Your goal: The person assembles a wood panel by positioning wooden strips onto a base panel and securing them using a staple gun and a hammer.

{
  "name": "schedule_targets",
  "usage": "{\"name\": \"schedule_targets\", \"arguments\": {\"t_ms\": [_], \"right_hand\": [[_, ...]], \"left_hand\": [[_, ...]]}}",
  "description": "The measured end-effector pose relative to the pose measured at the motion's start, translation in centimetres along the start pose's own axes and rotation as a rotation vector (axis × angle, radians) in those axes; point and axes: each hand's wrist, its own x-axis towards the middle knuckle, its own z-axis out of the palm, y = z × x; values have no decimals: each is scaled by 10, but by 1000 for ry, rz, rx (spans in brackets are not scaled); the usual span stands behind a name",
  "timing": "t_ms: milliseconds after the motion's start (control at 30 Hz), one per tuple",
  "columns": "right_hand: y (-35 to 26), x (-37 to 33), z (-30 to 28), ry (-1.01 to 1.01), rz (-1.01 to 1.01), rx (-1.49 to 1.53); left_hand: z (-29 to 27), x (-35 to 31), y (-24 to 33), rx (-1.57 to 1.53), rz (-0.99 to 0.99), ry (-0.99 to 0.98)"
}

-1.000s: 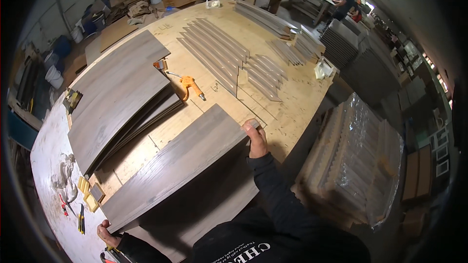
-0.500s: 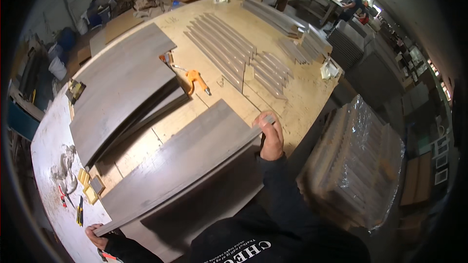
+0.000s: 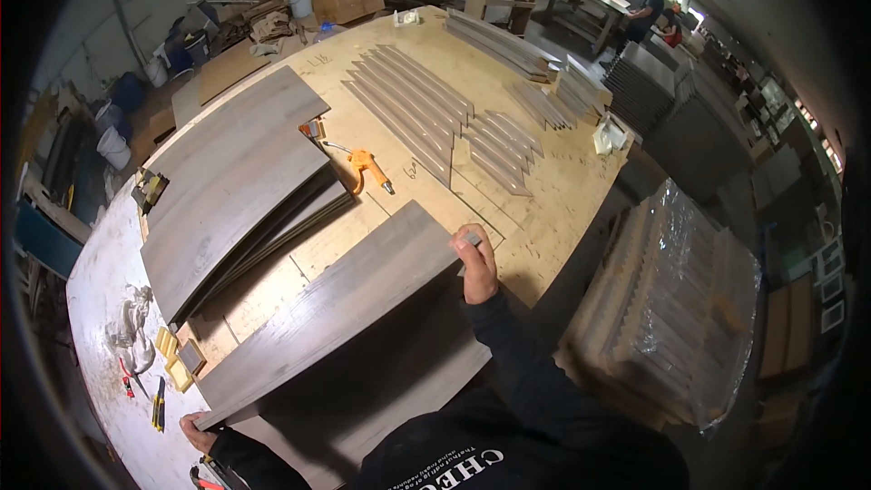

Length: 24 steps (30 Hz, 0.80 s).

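A long grey wood-grain panel [image 3: 331,299] lies slantwise over the near part of the table. At its near left corner, my left hand [image 3: 198,433] is closed round the edge. My right hand [image 3: 477,263] grips the near right corner, fingers curled over it. A small grey end shows between those fingers; whether it belongs to the panel I cannot tell. Below the panel's front edge, in shadow, another grey board surface [image 3: 386,426] shows in front of my body. Beyond the panel, to the left, stands a stack of similar grey panels [image 3: 240,168].
An orange air blow gun [image 3: 365,170] lies beside the stack. Several grey mouldings [image 3: 399,100] rest on the wooden table [image 3: 562,218]. Yellow blocks [image 3: 172,358], pliers [image 3: 127,381] and a utility knife [image 3: 159,404] lie at left. A plastic-wrapped bundle [image 3: 667,308] stands at right.
The panel has tilted, so its front edge face shows less and the shadow below is wider. My right hand has moved left and slightly nearer with its corner. The view has shifted a little.
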Motion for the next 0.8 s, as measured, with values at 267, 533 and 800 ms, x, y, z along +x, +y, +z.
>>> {"name": "schedule_targets", "arguments": {"t_ms": [267, 533, 800], "right_hand": [[-25, 7, 1, -28, -100, 31], [-29, 16, -5, -154, -69, -195], [-93, 83, -8, -1049, 283, -831]], "left_hand": [[-1, 1, 0, -1, 299, -41], [-25, 6, -4, -493, -199, -390], [41, -21, 203, 581, 491, -1130]]}}
